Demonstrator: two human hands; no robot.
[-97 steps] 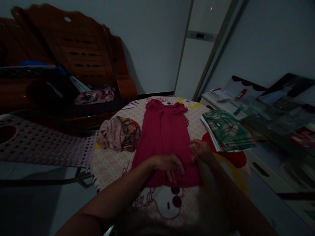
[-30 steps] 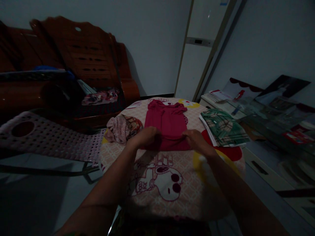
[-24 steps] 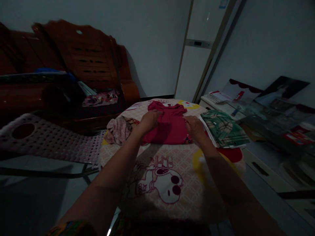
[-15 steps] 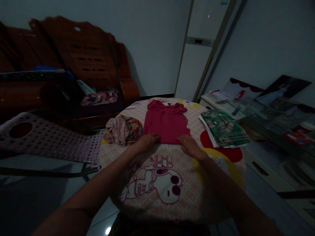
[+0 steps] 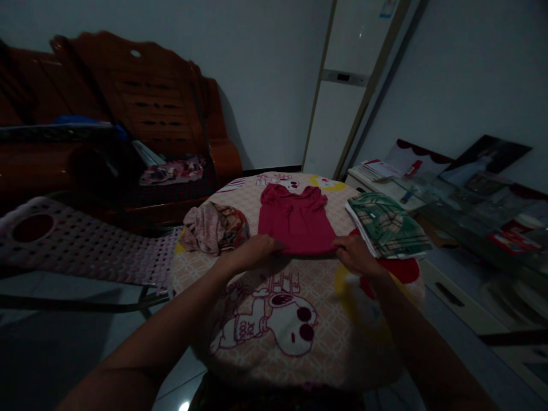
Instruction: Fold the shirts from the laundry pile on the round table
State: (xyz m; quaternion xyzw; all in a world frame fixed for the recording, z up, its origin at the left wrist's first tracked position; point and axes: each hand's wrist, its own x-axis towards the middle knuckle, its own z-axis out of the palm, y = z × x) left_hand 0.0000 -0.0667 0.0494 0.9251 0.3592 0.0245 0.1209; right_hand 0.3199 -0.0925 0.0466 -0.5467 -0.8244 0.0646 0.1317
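A dark pink short-sleeved top (image 5: 295, 220) lies spread over the round table, its neck pointing away from me. At its near edge, my left hand (image 5: 264, 249) pinches the left corner. My right hand (image 5: 351, 251) grips the right corner, and the hem is stretched between the two, slightly raised. Left of the top sits a crumpled patterned cloth (image 5: 205, 227). To the right is a folded green plaid garment (image 5: 387, 222) on top of white layers.
A printed tablecloth (image 5: 334, 337) with cartoon figures covers the table. A woven chair (image 5: 107, 240) and a wooden bench (image 5: 158, 108) stand left. On the right is a glass-topped cabinet (image 5: 462, 205); a tall white unit (image 5: 331, 120) stands behind.
The top has shifted right and slightly toward me, its hem now pulled taut and lifted a little. My right hand has moved right, my left slightly right.
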